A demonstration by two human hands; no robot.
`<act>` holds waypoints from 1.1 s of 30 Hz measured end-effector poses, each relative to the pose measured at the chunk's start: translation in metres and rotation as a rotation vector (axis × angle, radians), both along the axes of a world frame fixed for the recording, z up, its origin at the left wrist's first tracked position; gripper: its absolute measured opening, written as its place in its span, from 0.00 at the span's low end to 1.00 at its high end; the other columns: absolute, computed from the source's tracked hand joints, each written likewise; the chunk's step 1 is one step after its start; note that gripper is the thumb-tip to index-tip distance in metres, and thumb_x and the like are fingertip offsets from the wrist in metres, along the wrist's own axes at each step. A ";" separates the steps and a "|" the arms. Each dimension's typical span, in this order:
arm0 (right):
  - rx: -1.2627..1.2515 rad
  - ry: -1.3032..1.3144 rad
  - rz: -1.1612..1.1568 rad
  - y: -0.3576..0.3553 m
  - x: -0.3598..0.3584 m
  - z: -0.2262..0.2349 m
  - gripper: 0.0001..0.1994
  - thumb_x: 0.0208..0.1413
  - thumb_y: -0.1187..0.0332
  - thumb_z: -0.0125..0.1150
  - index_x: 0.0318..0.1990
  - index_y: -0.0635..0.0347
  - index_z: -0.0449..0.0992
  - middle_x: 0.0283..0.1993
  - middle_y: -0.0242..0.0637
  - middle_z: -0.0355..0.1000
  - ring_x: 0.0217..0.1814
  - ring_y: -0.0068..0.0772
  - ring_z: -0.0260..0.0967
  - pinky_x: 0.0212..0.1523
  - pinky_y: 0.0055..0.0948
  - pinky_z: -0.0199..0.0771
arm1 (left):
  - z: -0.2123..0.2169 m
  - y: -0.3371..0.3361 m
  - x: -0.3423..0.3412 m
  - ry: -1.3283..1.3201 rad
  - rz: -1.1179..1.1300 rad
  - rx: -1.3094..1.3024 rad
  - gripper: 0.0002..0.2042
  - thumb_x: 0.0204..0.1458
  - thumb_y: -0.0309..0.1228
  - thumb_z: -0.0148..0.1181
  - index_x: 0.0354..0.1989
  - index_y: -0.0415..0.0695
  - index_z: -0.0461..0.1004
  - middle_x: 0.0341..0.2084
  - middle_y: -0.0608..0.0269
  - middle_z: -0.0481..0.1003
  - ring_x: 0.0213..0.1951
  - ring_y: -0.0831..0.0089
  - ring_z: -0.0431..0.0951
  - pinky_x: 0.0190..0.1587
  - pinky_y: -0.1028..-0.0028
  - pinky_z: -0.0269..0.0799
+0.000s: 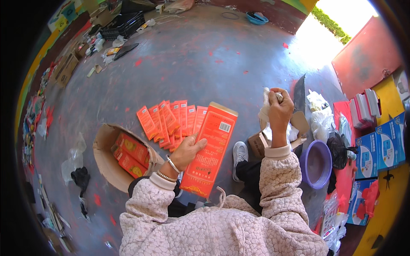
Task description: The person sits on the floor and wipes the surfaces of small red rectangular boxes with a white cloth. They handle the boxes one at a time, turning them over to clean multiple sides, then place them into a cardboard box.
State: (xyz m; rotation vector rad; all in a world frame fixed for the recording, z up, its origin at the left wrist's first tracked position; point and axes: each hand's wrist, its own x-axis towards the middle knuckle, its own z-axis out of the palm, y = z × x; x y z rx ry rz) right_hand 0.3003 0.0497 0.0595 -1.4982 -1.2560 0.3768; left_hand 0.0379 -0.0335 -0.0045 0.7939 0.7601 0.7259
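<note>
My left hand (187,152) is closed round the side of a flat red carton (210,149) with a barcode and gold trim, its far end showing a tan edge. Between the fingertips of my right hand (280,106) is a crumpled white piece (265,102), cloth or paper; I cannot tell which. Below that hand is a small open cardboard box (257,144) with white stuff in it. Several slim red packets (168,121) lie fanned out on the floor beyond my left hand. At the left, an open round-sided cardboard box (104,147) holds more red packets (131,151).
A purple basin (316,164) stands to the right, near white plastic bags (321,119) and a black bag (339,149). Blue boxes (380,147) line the right wall. A black crate (123,26) and litter lie far left. A blue basin (257,18) sits at the back.
</note>
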 end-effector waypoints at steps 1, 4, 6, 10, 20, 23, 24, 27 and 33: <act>0.018 0.039 0.064 -0.010 -0.015 0.005 0.08 0.47 0.68 0.61 0.33 0.62 0.75 0.32 0.44 0.70 0.30 0.41 0.70 0.33 0.34 0.70 | -0.003 0.001 0.000 -0.007 0.001 -0.007 0.16 0.59 0.32 0.47 0.52 0.37 0.63 0.41 0.62 0.74 0.38 0.77 0.76 0.39 0.76 0.75; 0.304 -0.390 0.512 -0.018 -0.052 -0.008 0.05 0.49 0.67 0.59 0.32 0.57 0.75 0.33 0.44 0.70 0.29 0.45 0.70 0.31 0.38 0.72 | 0.003 -0.003 0.004 -0.009 0.021 0.025 0.16 0.60 0.31 0.46 0.53 0.36 0.63 0.39 0.63 0.74 0.35 0.80 0.76 0.38 0.78 0.74; 0.131 -0.495 0.414 -0.010 -0.052 -0.023 0.04 0.50 0.68 0.57 0.32 0.56 0.74 0.34 0.43 0.69 0.30 0.48 0.70 0.31 0.39 0.72 | 0.005 -0.004 -0.004 0.056 -0.001 0.048 0.16 0.60 0.31 0.46 0.53 0.36 0.63 0.39 0.63 0.74 0.35 0.80 0.76 0.38 0.77 0.74; -0.063 -0.675 -0.031 0.011 -0.015 -0.030 0.04 0.50 0.69 0.57 0.33 0.54 0.74 0.34 0.43 0.69 0.32 0.48 0.71 0.31 0.40 0.71 | 0.018 -0.002 -0.004 -0.030 0.061 -0.015 0.15 0.59 0.31 0.47 0.52 0.36 0.63 0.39 0.63 0.74 0.35 0.80 0.76 0.38 0.77 0.74; -0.013 -0.426 0.553 -0.043 -0.121 -0.056 0.04 0.51 0.66 0.56 0.30 0.54 0.70 0.31 0.39 0.68 0.29 0.45 0.71 0.27 0.39 0.70 | -0.020 0.017 -0.008 -0.257 0.267 -0.210 0.17 0.62 0.38 0.38 0.50 0.38 0.64 0.43 0.55 0.72 0.45 0.65 0.75 0.47 0.63 0.73; -0.078 -0.377 1.031 -0.076 -0.130 -0.044 0.04 0.49 0.68 0.57 0.29 0.56 0.70 0.32 0.39 0.68 0.29 0.45 0.70 0.28 0.39 0.70 | -0.024 0.023 -0.024 -0.240 0.455 -0.202 0.18 0.63 0.38 0.36 0.51 0.38 0.63 0.46 0.53 0.71 0.47 0.61 0.73 0.50 0.60 0.71; -0.085 -0.376 1.167 -0.088 -0.129 -0.038 0.04 0.47 0.68 0.57 0.28 0.57 0.70 0.31 0.39 0.68 0.29 0.44 0.70 0.28 0.38 0.70 | -0.022 0.028 -0.027 -0.209 0.533 -0.186 0.18 0.63 0.38 0.36 0.52 0.38 0.63 0.46 0.53 0.71 0.48 0.60 0.73 0.50 0.59 0.71; 0.077 -0.465 1.356 -0.103 -0.118 -0.031 0.06 0.43 0.71 0.62 0.24 0.56 0.70 0.25 0.35 0.65 0.21 0.41 0.67 0.22 0.35 0.67 | -0.013 0.037 -0.043 -0.201 0.677 -0.173 0.19 0.63 0.39 0.35 0.51 0.37 0.63 0.46 0.53 0.71 0.47 0.60 0.74 0.49 0.58 0.72; -0.468 0.051 0.604 -0.050 -0.057 -0.028 0.07 0.50 0.67 0.59 0.30 0.62 0.76 0.24 0.35 0.71 0.24 0.25 0.69 0.25 0.26 0.69 | 0.007 0.040 -0.042 -0.138 1.026 -0.150 0.19 0.63 0.39 0.34 0.51 0.36 0.62 0.46 0.52 0.70 0.46 0.59 0.74 0.48 0.57 0.74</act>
